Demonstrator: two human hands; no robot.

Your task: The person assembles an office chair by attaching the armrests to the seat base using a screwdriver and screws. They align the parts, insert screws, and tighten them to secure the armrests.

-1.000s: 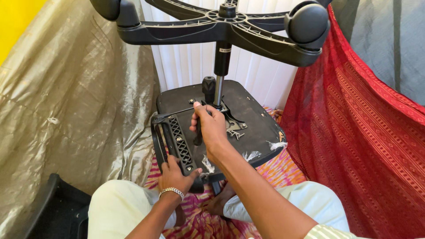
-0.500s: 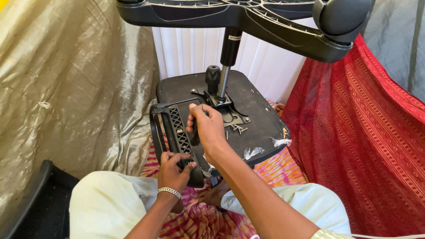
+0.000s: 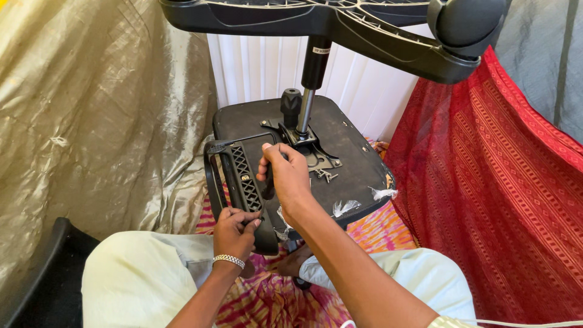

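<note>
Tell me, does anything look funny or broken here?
Yes. The office chair is upside down, its wheeled base up in the air. Torn plastic wrap scraps cling to the seat edge, and loose screws lie on the seat underside near the right hand.

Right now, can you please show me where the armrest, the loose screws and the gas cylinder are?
armrest [image 3: 242, 182]: head view, on its slotted black bracket.
loose screws [image 3: 325, 175]: head view, on the small pile lying on the seat underside.
gas cylinder [image 3: 315, 64]: head view, on the black upper tube under the wheel base.
</note>
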